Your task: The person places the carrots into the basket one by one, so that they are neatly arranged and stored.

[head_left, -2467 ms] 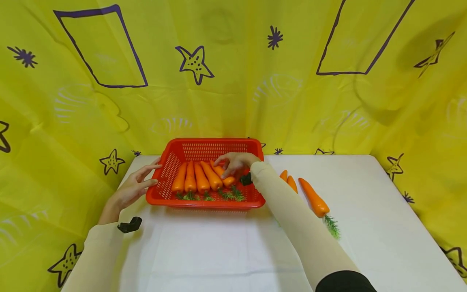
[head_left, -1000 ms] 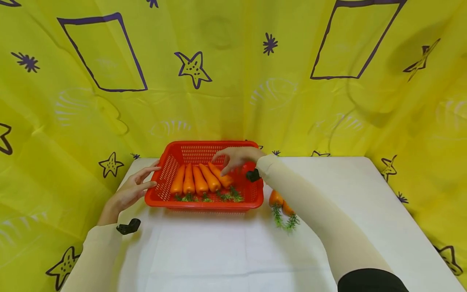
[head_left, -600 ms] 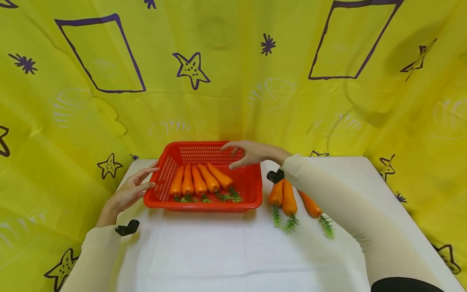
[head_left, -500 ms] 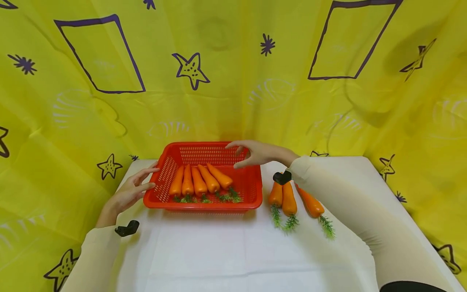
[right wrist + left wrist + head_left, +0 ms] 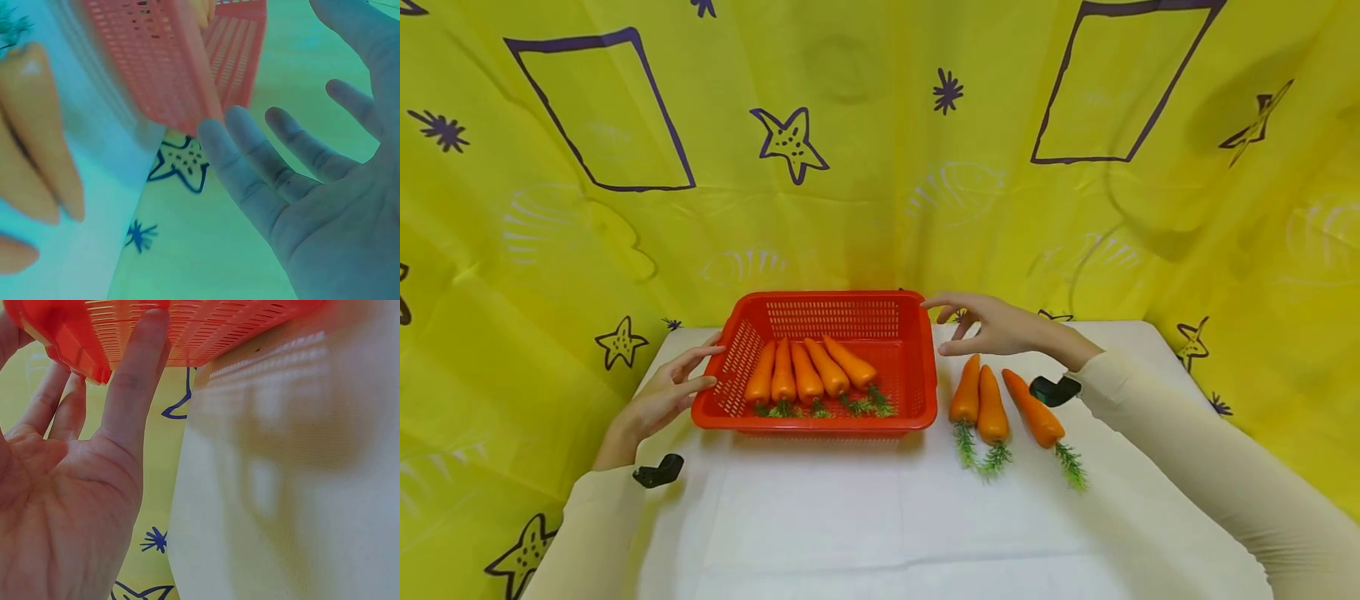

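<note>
A red plastic basket (image 5: 812, 423) stands at the back of the table, with several orange carrots (image 5: 807, 375) side by side in its left part, green tops toward the front. My left hand (image 5: 662, 402) touches the basket's left rim, its fingers and thumb extended; the left wrist view shows the thumb (image 5: 128, 387) straight against the perforated wall. My right hand (image 5: 996, 327), holding nothing, hovers beyond the basket's right side with fingers spread. Below it on the table lie two carrots close together, a left one (image 5: 966, 392) and a right one (image 5: 992, 408), and a third carrot (image 5: 1033, 408) apart.
A white cloth (image 5: 820, 517) covers the table. Yellow curtains (image 5: 865, 225) with drawn stars and fish hang right behind the table and at both sides. The basket's right part shows bare red floor (image 5: 898, 375).
My right hand has let go of the rightmost carrot inside the basket, lifted and moved right over the rim, uncovering the three carrots on the table. The left hand stays at the rim.
</note>
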A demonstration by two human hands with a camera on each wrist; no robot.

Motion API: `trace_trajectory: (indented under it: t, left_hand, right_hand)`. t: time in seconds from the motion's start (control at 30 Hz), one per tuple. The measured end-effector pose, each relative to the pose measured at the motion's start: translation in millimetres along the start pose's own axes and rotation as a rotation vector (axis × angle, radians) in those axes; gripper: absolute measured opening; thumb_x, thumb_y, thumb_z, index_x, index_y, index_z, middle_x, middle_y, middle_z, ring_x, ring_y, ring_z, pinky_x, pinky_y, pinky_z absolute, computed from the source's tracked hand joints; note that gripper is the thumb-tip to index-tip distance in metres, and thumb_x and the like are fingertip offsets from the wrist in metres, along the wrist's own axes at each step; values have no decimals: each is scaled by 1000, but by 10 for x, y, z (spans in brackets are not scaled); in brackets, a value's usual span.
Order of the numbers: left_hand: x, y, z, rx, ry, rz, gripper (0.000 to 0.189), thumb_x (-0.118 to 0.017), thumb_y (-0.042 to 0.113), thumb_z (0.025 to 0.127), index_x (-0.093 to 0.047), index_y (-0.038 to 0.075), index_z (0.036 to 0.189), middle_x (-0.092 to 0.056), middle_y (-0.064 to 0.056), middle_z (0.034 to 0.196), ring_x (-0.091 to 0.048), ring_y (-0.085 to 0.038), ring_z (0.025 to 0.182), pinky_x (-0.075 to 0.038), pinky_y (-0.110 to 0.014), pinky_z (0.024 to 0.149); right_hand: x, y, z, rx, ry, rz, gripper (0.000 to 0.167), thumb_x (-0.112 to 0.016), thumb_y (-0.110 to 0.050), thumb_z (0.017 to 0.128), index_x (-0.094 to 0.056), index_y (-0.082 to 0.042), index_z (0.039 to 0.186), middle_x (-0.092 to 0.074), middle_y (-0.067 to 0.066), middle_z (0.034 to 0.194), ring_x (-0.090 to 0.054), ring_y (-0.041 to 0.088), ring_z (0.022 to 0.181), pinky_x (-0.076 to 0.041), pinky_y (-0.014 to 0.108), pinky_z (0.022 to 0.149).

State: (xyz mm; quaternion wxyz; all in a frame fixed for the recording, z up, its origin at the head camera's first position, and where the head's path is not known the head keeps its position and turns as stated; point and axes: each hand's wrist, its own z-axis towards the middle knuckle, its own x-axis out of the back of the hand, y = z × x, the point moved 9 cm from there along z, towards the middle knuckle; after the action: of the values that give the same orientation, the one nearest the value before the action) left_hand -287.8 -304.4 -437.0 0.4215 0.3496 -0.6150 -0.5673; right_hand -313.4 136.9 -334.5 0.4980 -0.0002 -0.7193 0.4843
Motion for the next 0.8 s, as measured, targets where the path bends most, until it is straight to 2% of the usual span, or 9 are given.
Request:
trace_trajectory:
  t: [0.07,0.23,0.3,0.47,0.67,0.8]
  left_hand:
    - [1,-5,0,3,0,-4,53,-54,2,105,-37,1,155,-2,2,174,0,-42,154,-52,-26,97]
    - [1,1,-4,-3,-6,2,53,-53,2,105,-37,1,155,-2,2,174,2,-43,154,-52,-26,97]
    - [4,2,-8,-5,-7,5,53,-54,2,105,-37,1,155,-1,3,174,2,-44,154,-52,-26,97]
    - [5,-3,-14,-5,-3,2,52,-54,1,105,-38,2,154,-2,3,174,-3,-41,154,-52,-26,97]
    - [2,-1,-9,-6,-3,0,52,-53,1,105,-38,2,154,-3,4,174,-8,-33,155,-52,-25,98]
    - [-5,9,-11,-11,-6,-3,52,-53,0,105,-37,1,155,-2,3,174,-6,-35,155,-52,-25,98]
  right_hand:
    - [32,52,-117,-11,16,-3,72,-79,-30,93,-44,-16,155,-58,16,136,-69,24,102,-60,38,78]
    - [115,168,-410,-39,57,-3,69,-80,-29,92,-46,-21,152,-60,11,133,-70,20,101,-59,40,85]
    - [141,210,-521,-55,69,3,69,-79,-28,92,-46,-20,152,-60,11,133,-70,19,101,-58,40,88]
    - [184,316,-783,-98,92,3,69,-78,-27,93,-45,-17,153,-60,13,134,-69,18,102,-58,35,86]
    - [218,414,-972,-97,136,2,68,-79,-24,93,-46,-17,151,-60,14,132,-70,21,100,-59,33,82]
    - [221,465,-1036,-108,154,9,68,-80,-24,92,-47,-15,151,-61,14,131,-70,21,99,-59,31,80]
